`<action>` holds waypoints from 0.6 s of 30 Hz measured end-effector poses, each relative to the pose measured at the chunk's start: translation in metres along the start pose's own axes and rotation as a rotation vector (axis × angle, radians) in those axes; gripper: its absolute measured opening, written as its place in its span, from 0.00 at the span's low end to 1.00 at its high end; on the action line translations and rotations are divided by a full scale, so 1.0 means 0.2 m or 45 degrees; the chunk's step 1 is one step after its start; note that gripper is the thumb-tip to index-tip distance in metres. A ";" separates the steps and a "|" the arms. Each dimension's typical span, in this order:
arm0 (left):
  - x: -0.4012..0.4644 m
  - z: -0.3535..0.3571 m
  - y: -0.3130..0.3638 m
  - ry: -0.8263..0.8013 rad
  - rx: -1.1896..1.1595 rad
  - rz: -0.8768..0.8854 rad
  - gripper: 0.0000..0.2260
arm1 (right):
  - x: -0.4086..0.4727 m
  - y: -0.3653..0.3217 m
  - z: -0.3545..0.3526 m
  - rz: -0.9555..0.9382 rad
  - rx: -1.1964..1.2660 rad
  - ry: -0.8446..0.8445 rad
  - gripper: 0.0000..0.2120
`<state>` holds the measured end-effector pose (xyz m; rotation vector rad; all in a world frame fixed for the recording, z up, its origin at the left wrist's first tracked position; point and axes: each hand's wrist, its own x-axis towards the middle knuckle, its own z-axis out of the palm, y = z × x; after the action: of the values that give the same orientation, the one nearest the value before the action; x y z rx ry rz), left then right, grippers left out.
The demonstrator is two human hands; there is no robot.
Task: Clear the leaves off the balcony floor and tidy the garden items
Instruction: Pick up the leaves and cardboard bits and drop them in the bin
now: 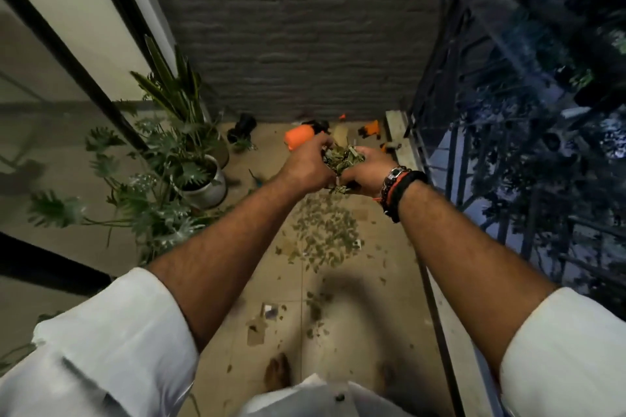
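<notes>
We hold both arms out in front of us over the balcony floor (pixel 382 267), sleeves rolled up past the elbows. Our left hand (pixel 306 167) and right hand (pixel 364 176) are brought together side by side, fingers curled inward, cupping a bunch of dry leaves (pixel 342 159) between them; the clump is pressed between both palms and some leaf tips stick out above and below the hands. Neither hand is spread flat: both are closed around the bunch. Our right wrist carries several bracelets (pixel 399 189), black, orange and metal.

Below the hands, on the tan tiles, lies a loose pile of leaves (pixel 325 234), with more scattered bits trailing toward our feet; a bare foot (pixel 278 372) shows near the bottom edge. On the left, beside the glass door (pixel 50 145), stands a white pot (pixel 206 186) with a broad-leaved green plant (pixel 149 200), and behind it a taller plant with stiff upright leaves (pixel 172 88). At the far end, against the grey brick wall (pixel 298 27), lie an orange container (pixel 298 139) on its side, a small black pot (pixel 242 127), and a small orange and black item (pixel 371 129) whose kind we cannot tell. A dark metal railing (pixel 447 132) runs along the right side, with foliage beyond it.
</notes>
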<state>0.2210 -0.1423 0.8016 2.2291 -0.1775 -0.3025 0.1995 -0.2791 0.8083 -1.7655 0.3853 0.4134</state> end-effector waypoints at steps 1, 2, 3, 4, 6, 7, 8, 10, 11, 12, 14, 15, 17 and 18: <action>-0.02 -0.03 0.04 0.018 -0.006 -0.004 0.26 | -0.02 -0.04 -0.01 -0.017 -0.012 -0.016 0.22; -0.04 -0.05 0.07 0.031 -0.010 -0.009 0.26 | -0.02 -0.06 -0.02 -0.030 -0.016 -0.029 0.21; -0.06 -0.07 0.11 0.052 -0.013 -0.009 0.26 | -0.04 -0.09 -0.04 -0.051 -0.016 -0.047 0.20; -0.07 -0.09 0.14 0.067 -0.010 -0.010 0.25 | -0.04 -0.11 -0.04 -0.068 -0.017 -0.065 0.20; -0.13 -0.12 0.21 0.104 -0.007 -0.028 0.25 | -0.07 -0.15 -0.06 -0.104 -0.026 -0.121 0.17; -0.15 -0.12 0.23 0.133 -0.014 -0.040 0.25 | -0.08 -0.16 -0.07 -0.123 -0.022 -0.142 0.17; -0.18 -0.12 0.27 0.179 -0.027 -0.057 0.24 | -0.09 -0.17 -0.08 -0.143 -0.037 -0.174 0.18; -0.26 -0.12 0.32 0.257 -0.027 -0.092 0.25 | -0.13 -0.19 -0.10 -0.177 -0.062 -0.249 0.18; -0.29 -0.12 0.33 0.290 -0.031 -0.113 0.25 | -0.13 -0.20 -0.10 -0.189 -0.080 -0.285 0.19; -0.33 -0.12 0.34 0.311 -0.046 -0.139 0.25 | -0.15 -0.21 -0.10 -0.197 -0.097 -0.320 0.19; -0.41 -0.13 0.35 0.381 -0.095 -0.201 0.25 | -0.20 -0.23 -0.08 -0.209 -0.139 -0.422 0.19; -0.46 -0.13 0.35 0.422 -0.117 -0.227 0.25 | -0.22 -0.24 -0.07 -0.212 -0.161 -0.469 0.19; -0.55 -0.15 0.33 0.487 -0.119 -0.270 0.25 | -0.25 -0.24 -0.02 -0.218 -0.204 -0.550 0.18; -0.61 -0.16 0.31 0.518 -0.108 -0.302 0.25 | -0.28 -0.24 0.03 -0.221 -0.225 -0.593 0.18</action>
<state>0.1110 -0.1281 0.8887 2.1771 0.3135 0.0221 0.1719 -0.2611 0.8742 -1.7886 -0.1378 0.7296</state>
